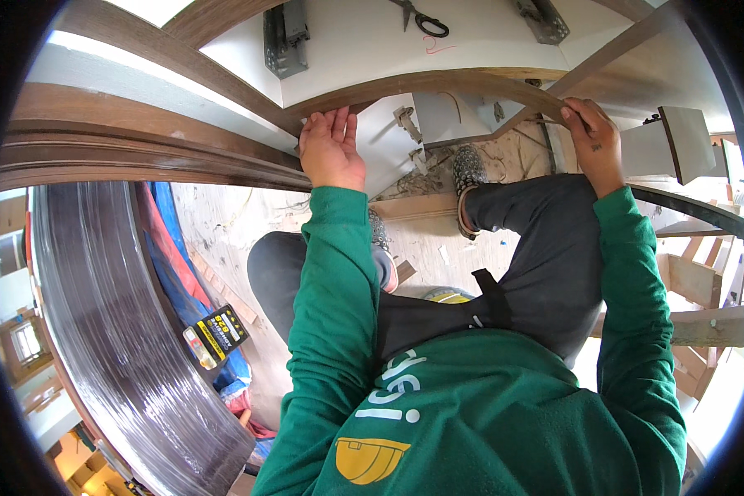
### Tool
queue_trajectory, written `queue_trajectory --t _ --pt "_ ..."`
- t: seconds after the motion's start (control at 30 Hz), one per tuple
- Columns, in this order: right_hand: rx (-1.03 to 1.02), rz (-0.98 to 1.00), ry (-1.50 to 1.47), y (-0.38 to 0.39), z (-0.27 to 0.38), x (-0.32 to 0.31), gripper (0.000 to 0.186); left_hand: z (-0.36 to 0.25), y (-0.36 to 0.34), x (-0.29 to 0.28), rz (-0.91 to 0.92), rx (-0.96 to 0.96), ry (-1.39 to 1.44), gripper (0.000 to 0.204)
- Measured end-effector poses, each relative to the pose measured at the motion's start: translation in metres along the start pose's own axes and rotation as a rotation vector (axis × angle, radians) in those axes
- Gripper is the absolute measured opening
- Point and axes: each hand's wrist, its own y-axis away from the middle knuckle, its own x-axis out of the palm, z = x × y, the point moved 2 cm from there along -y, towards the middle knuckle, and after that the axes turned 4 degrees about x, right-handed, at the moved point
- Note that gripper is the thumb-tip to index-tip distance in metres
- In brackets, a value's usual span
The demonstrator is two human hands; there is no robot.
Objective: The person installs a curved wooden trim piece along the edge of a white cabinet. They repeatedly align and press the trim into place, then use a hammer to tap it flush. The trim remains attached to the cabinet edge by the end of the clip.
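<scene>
Strip, one, dark brown, wood-grained, narrow, bowed in the fisheye view; located along the near edge of the white board, spanning both hands; whether fixed or loose cannot be told. Left hand: palm upturned, fingertips against the strip near its left end; whether they grip or only prop cannot be told. Right hand: thumb and fingers pinched about the strip's right end. Hazards, as judged: should the strip be loose, a slip of the left fingertips could let that end twist or drop toward the shoes below; a shove leftward could trap fingers against the frame; a tilt or knock of the board could send the scissors, apparently unsecured, sliding; the package, beside slick film, could be knocked down by a careless elbow. Materials: board smooth, matt white, with a red pen mark; brackets, two, grey metal, perforated; scissors dark, loop-handled; hinge pale metal, jointed, on a white panel; frame brown, grooved, moulded in long ridges; stack dark, glossy, wrapped in creased clear film; package flat, black and yellow; floor pale, wood-grained, debris-strewn; shoes speckled black and white.
</scene>
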Motion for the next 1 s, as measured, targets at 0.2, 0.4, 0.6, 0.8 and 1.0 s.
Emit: queue_trajectory --t 0.2,0.4,0.6,0.8,1.0 --pt "0.012 0.01 0.022 -0.001 -0.001 0.0 0.02 0.0 0.001 -0.001 0.017 0.014 -0.009 0.038" --pt "-0.026 -0.022 -0.016 -0.002 -0.003 0.003 0.02 0.0 0.003 0.001 0.001 0.016 -0.025 0.04" --pt "0.042 -0.01 -0.046 -0.006 -0.004 0.005 0.02 0.01 0.032 0.006 0.028 -0.002 -0.251 0.024" --pt "0.178 -0.027 -0.077 -0.009 -0.006 0.0 0.024 0.006 0.048 0.014 0.198 0.464 -0.529 0.018" --pt "0.183 -0.142 -0.151 -0.014 -0.016 0.005 0.02 -0.01 0.062 0.043 0.332 0.93 -1.05 0.017"
